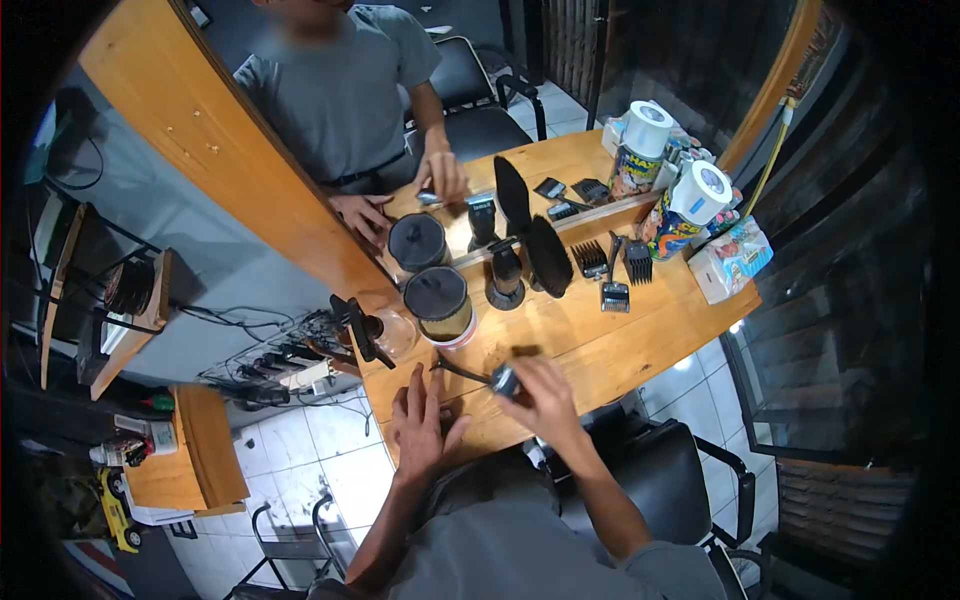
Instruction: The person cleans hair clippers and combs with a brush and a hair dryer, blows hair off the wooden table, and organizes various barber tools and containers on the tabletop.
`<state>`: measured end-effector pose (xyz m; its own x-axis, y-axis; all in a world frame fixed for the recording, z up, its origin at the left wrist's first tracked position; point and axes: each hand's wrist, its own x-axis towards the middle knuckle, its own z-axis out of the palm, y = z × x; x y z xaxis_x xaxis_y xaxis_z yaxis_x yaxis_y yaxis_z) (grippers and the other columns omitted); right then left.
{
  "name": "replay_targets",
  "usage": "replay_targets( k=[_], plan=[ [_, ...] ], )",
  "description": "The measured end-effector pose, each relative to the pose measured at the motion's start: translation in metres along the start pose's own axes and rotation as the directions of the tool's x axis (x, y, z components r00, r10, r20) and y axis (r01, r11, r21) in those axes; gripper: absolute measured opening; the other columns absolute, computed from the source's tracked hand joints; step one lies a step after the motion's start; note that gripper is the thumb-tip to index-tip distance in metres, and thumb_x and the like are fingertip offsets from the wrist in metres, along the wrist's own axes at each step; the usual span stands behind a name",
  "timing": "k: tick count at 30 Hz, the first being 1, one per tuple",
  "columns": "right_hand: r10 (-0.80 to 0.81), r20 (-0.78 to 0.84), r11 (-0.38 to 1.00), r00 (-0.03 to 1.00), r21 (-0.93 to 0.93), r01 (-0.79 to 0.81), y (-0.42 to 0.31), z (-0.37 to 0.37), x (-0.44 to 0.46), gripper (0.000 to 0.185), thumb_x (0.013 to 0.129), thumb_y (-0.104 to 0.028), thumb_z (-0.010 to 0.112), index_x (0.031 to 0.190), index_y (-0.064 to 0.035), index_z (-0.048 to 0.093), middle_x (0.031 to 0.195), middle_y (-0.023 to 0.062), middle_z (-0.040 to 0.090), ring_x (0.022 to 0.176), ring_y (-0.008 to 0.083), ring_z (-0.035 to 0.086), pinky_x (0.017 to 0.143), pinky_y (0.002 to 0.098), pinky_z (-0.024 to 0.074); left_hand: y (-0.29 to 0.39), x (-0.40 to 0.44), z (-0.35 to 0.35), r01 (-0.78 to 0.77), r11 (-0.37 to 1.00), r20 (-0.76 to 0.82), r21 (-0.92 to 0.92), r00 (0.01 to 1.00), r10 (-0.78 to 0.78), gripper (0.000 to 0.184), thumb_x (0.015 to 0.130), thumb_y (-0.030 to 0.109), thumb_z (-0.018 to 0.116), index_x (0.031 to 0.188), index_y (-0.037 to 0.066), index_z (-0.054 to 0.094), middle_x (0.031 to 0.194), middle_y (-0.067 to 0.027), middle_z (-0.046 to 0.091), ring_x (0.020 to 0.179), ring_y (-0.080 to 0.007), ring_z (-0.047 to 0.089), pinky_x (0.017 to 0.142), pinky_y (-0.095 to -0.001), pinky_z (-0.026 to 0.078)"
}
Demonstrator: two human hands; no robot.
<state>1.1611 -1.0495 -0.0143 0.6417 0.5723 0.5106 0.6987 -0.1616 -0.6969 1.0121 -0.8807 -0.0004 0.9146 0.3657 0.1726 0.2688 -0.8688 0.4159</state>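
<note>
My left hand (420,430) lies palm down at the table's front edge, fingers stretched out and apart, holding nothing. To its right, my right hand (545,400) closes around a small dark object with a shiny grey end (505,380); its exact kind is unclear. A thin black stem (462,371) runs from beside that object toward my left fingertips; whether the two are joined I cannot tell. Behind my hands stand a lidded jar (438,305), a black hair clipper (506,272) and a black brush (548,258). Several clipper guards (615,296) lie farther right.
A large mirror (340,130) rises behind the wooden table (640,335). Spray cans (690,210) and a tissue box (732,262) stand at the right end. A clear bottle with a black top (388,335) is at the left. A black chair (650,480) is close at my right.
</note>
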Motion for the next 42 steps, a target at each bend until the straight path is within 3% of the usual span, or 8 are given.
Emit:
replay_targets(
  k=[6,10,13,16,18,30,39,42],
  plan=[
    [0.184,-0.509,0.883,0.841,-0.291,-0.369,0.063,-0.062,0.055,0.047,0.079,-0.017,0.079,0.118,0.0015,0.062,0.112,0.0193,0.065,0.105,0.0367,0.054,0.095,0.0453,0.0416,0.006,0.007,0.011,0.026,0.993,0.015,-0.115,1.0,-0.024,0.093,0.072,0.037,0.083,0.148,0.008,0.037,0.153,-0.0281,0.023,0.13,-0.0468,0.033,0.107,-0.0557,0.032],
    [0.136,-0.446,0.843,0.885,-0.417,-0.34,0.116,-0.085,0.093,0.046,0.078,-0.016,0.078,0.119,0.0002,0.061,0.119,0.0196,0.063,0.112,0.0377,0.053,0.097,0.0457,0.0407,0.018,0.015,0.005,-0.111,0.99,0.049,-0.086,0.992,0.115,0.094,0.066,0.034,0.087,0.145,0.01,0.042,0.155,-0.0279,0.018,0.13,-0.0479,0.031,0.108,-0.0583,0.03],
    [-0.013,-0.455,0.826,0.891,-0.507,-0.246,0.121,-0.086,0.103,0.042,0.082,-0.015,0.075,0.118,0.0004,0.061,0.122,0.0194,0.061,0.114,0.0377,0.053,0.097,0.0466,0.0407,0.021,0.024,0.007,-0.157,0.985,0.052,-0.069,0.986,0.161,0.071,0.07,0.028,0.084,0.133,0.009,0.056,0.152,-0.021,0.032,0.127,-0.0458,0.034,0.106,-0.0566,0.031],
    [0.113,-0.525,0.885,0.844,-0.333,-0.325,0.09,-0.074,0.082,0.033,0.085,-0.013,0.072,0.115,-0.0009,0.063,0.12,0.0186,0.063,0.112,0.0362,0.056,0.099,0.0429,0.0429,0.012,0.027,0.021,-0.136,0.989,0.002,-0.058,0.991,0.136,0.053,0.073,0.023,0.081,0.12,0.007,0.062,0.139,-0.0164,0.046,0.123,-0.043,0.036,0.104,-0.0542,0.032],
    [0.279,-0.466,0.92,0.84,-0.12,-0.372,0.057,-0.059,0.055,0.027,0.085,-0.009,0.07,0.11,-0.0006,0.063,0.117,0.0195,0.063,0.112,0.0363,0.058,0.097,0.0409,0.0452,0.01,0.026,0.026,-0.114,0.991,-0.047,-0.073,0.993,0.111,0.043,0.075,0.02,0.08,0.112,0.006,0.063,0.129,-0.0148,0.052,0.12,-0.0415,0.038,0.102,-0.0533,0.032],
    [0.303,0.008,0.94,0.953,0.163,-0.3,-0.038,0.025,-0.012,0.038,0.086,-0.002,0.062,0.123,0.0004,0.057,0.118,0.0225,0.056,0.111,0.0413,0.054,0.095,0.045,0.0459,-0.006,0.031,0.032,-0.16,0.983,-0.229,-0.091,0.964,0.136,0.016,0.082,0.013,0.074,0.074,0.002,0.065,0.074,-0.0112,0.058,0.071,-0.0318,0.057,0.062,-0.0409,0.047],
    [0.268,0.181,0.95,0.946,-0.214,-0.228,-0.065,0.041,-0.021,0.073,0.07,-0.025,0.08,0.131,0.0012,0.05,0.124,0.02,0.049,0.114,0.0383,0.048,0.097,0.0464,0.0412,0.009,0.048,0.01,0.198,0.886,-0.184,-0.418,0.937,-0.296,0.018,0.094,0.006,0.055,0.082,-0.005,0.061,0.079,-0.0203,0.057,0.078,-0.0365,0.059,0.064,-0.0431,0.046],
    [0.231,0.263,0.946,0.937,-0.284,-0.154,-0.06,0.059,-0.027,0.068,0.07,-0.026,0.079,0.127,0.0013,0.053,0.122,0.02,0.05,0.114,0.0376,0.048,0.097,0.0472,0.0414,0.02,0.046,-0.011,0.102,0.917,-0.091,-0.386,0.985,-0.147,0.013,0.093,0.007,0.055,0.094,-0.005,0.06,0.091,-0.0226,0.057,0.089,-0.0391,0.058,0.07,-0.0438,0.047]
  ],
)
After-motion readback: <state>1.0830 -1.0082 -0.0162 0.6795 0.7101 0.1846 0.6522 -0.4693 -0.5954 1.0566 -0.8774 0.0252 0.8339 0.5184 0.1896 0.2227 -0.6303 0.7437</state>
